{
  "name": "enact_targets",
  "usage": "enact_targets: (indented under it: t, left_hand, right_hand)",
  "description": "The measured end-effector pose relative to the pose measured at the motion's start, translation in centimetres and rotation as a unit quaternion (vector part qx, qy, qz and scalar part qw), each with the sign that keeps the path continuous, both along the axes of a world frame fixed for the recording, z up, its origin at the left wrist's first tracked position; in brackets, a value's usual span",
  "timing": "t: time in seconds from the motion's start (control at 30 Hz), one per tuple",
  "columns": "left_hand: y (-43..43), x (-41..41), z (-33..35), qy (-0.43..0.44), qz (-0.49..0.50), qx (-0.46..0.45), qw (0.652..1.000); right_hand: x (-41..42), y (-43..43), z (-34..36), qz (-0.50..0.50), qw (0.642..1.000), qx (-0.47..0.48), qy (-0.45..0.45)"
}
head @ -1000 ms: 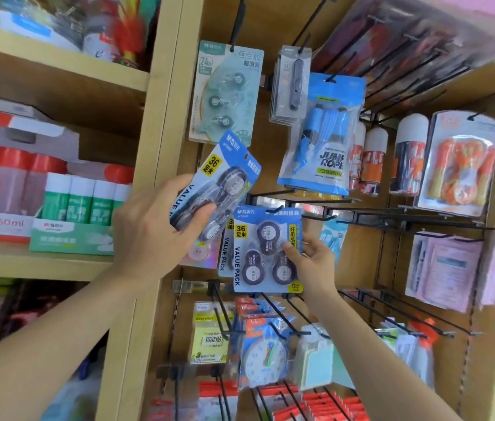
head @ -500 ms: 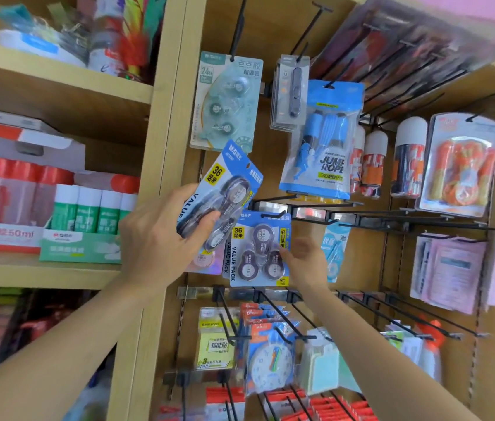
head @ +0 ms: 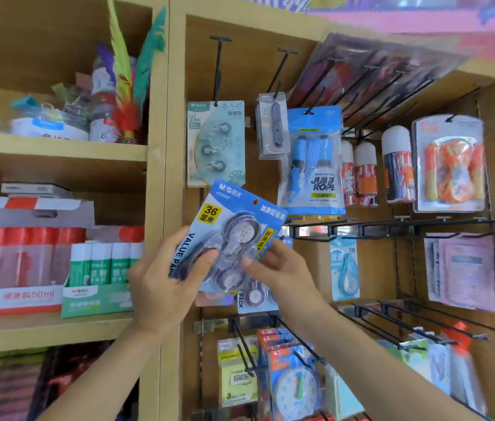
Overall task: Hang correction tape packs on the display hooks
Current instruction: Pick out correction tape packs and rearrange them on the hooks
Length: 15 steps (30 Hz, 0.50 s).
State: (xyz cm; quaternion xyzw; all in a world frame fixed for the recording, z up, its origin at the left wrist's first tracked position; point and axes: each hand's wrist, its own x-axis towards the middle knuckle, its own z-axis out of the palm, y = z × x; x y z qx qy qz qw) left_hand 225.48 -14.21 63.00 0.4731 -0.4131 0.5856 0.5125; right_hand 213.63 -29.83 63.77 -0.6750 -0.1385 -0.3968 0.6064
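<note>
Left grip (head: 161, 284) and right grip (head: 282, 268) both clamp one correction tape pack (head: 234, 235), below-left of the jump rope pack (head: 313, 165).
Long axis tilted, hang hole (head: 255, 202) topmost; hook rail (head: 316, 230) under the jump rope pack, right grip nearer. Change: right grip quit the hung pack (head: 255, 294) and joined the hold.

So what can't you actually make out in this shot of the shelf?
Head view only:
- The top of the hung blue pack and its hook are hidden behind the held correction tape pack.
- The held pack's lower left is covered by the left hand, and its right edge by the right hand.
- The packs at lower right are too blurred to identify.
- The clock pack is cut off by the bottom edge.
</note>
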Motion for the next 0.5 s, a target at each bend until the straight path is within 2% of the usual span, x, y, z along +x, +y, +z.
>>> enact_targets:
  t: [0.13,0.2,0.33,0.5]
  left_hand:
    - [0.3,-0.4,0.2,-0.003,0.027,0.015,1.0]
    - [0.8,-0.9,0.2,-0.034,0.053,0.036,0.997]
    - [2.3,-0.8,0.3,-0.094,0.212,0.059,0.971]
    - [3.3,0.4,-0.4,-0.042,0.337,0.156,0.928]
  right_hand:
    - [0.2,-0.1,-0.7,0.031,0.998,0.042,-0.016]
    - [-0.2,-0.8,-1.5,0.034,0.997,0.059,-0.02]
    - [-1.5,-3.2,-2.9,-0.015,0.998,0.066,0.005]
    - [-1.5,-5.6,-4.4,-0.069,0.994,0.085,0.023]
